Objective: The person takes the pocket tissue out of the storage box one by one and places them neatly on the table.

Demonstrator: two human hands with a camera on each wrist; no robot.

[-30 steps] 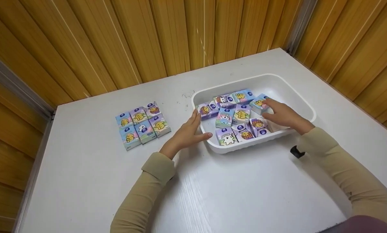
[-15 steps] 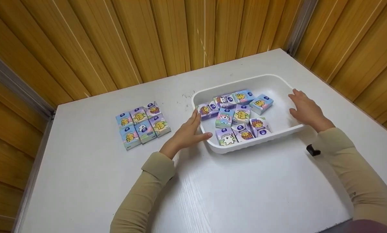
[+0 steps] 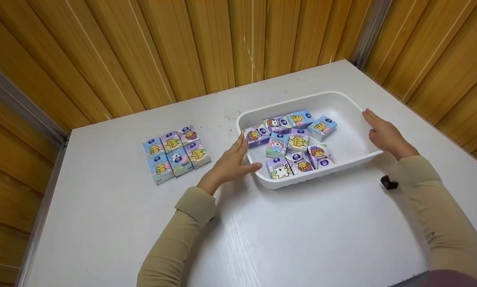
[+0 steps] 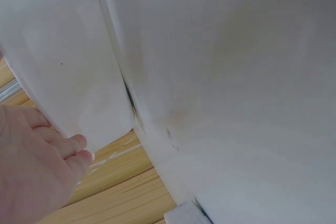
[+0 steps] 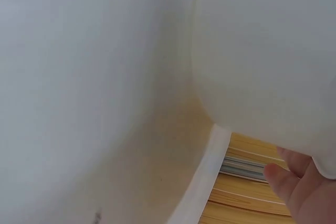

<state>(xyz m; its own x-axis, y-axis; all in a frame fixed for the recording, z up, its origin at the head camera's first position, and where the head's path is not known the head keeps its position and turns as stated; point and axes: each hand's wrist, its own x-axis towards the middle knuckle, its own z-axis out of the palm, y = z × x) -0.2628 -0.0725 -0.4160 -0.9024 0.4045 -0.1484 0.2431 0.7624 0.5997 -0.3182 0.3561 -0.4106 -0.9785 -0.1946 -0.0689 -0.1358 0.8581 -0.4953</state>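
A white tray (image 3: 352, 127) holds several small patterned boxes, one blue box (image 3: 322, 128) lying apart at an angle to the right of the others. My left hand (image 3: 229, 165) rests against the tray's left end, thumb over the rim and fingers extended. At the opposite end, my right hand (image 3: 387, 135) touches the outer side near the rim, holding no box. The left wrist view shows the left hand (image 4: 39, 163) beside the tray's white wall (image 4: 68, 66). In the right wrist view the right hand (image 5: 307, 187) is at the wall (image 5: 257, 72), partly hidden.
To the left of the tray, several similar boxes (image 3: 176, 156) lie in two adjoining rows on the white table (image 3: 114, 207). Wood-patterned panels (image 3: 206, 48) stand behind the table and at both sides. A small black object (image 3: 389, 182) shows beside the right sleeve.
My right hand has left the blue box inside the tray and moved right, to the tray's right end. The left hand, the tray and the boxes look unmoved.
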